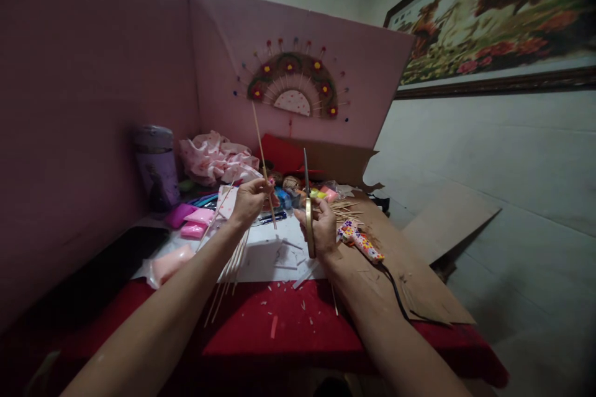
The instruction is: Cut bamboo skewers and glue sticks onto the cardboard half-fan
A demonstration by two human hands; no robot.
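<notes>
My left hand (pixel 251 200) pinches a thin wooden stick (pixel 259 136), which stands nearly upright and leans a little to the left at its top. In my right hand (pixel 322 226) is a pair of scissors (pixel 310 226) with gold-coloured handles, its blades pointing up and apart from the stick. Below my hands lies a white sheet (pixel 265 260) with cut scraps on it. More sticks (pixel 231 270) lie under my left wrist, their ends reaching over the red cloth (pixel 233 341).
A flowered hot glue gun (pixel 361 240) with a black cord rests on cardboard (pixel 400 279) at right. Pink clay packets (pixel 198 223), a purple tumbler (pixel 157 167) and crumpled pink cloth (pixel 218 158) stand left. A decorated half-round fan (pixel 293 84) hangs on the pink board behind.
</notes>
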